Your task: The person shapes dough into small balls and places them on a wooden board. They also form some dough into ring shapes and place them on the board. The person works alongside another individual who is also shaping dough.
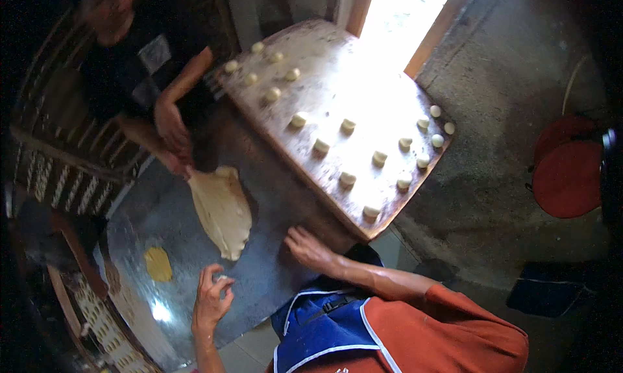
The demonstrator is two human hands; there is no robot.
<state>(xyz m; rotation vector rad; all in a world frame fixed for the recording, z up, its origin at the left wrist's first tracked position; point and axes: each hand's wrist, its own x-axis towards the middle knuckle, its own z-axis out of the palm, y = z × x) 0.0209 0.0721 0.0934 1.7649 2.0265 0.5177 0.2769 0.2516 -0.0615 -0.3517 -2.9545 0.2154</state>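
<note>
My left hand (211, 300) is raised over the metal table (259, 295) with its fingers curled, and a small pale bit of dough (222, 278) shows at the fingertips. A large flattened sheet of dough (224, 211) lies just beyond it, its near tip close to my fingers. Another person's hands (175, 149) are at the far end of that sheet. My right hand (310, 248) is by the table's right side, below the wooden board, fingers loosely stretched and no object visible in them. A yellow flat lump (158, 264) lies on the table to the left.
Several small dough balls (321, 146) are spread over a floured wooden board (311, 100) at the upper right. Racks (65, 165) stand along the left, with a tray of small pale pieces (107, 324) at the lower left. A round red object (568, 178) is far right.
</note>
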